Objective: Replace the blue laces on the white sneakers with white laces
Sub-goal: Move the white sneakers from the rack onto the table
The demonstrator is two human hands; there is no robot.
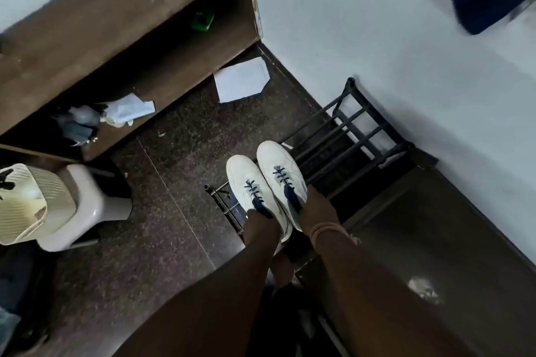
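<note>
Both sneakers [268, 185] are held over the black rack's [359, 130] front edge, left hand [256, 219] and right hand [314, 206] each gripping a heel. Blue laces [282, 175] still in; next they need setting down and unthreading.

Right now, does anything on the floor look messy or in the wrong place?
Yes. A white sheet of paper lies loose on the dark speckled floor beside the brown wooden shelf unit, one corner folded or torn. More crumpled papers sit jumbled on the shelf's bottom ledge.
</note>
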